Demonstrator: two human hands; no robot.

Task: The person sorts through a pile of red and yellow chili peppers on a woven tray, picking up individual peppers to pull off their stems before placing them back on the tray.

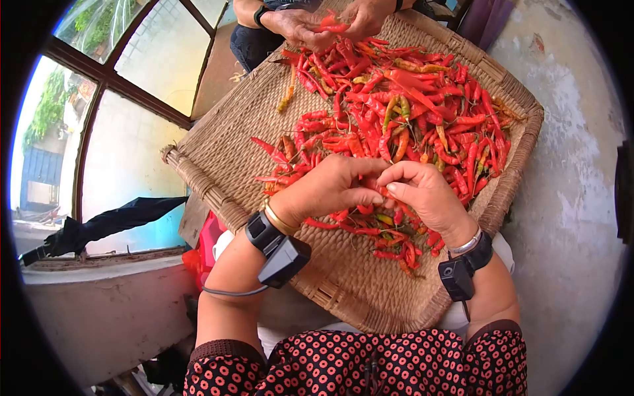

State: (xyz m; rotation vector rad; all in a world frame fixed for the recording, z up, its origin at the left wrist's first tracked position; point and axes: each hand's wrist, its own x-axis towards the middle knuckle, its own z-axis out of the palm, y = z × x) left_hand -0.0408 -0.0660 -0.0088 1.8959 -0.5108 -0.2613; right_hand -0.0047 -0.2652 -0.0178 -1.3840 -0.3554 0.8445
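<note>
A wide woven basket tray [244, 125] holds a heap of red chili peppers [422, 99], with a few green and orange ones among them. Over the near part of the heap my left hand [340, 188] and my right hand [422, 195] meet, fingertips almost touching. Both are closed in a pinch around a red chili pepper [388, 193], which my fingers mostly hide. Loose chilies [396, 247] lie on the weave just beneath my hands.
Across the tray, another person's hands [330, 26] hold red chilies. A folded black umbrella [112, 221] leans by the window [132, 145] at left. A rough plaster wall [561, 218] stands at right. The tray's raised rim [512, 178] runs beside my right wrist.
</note>
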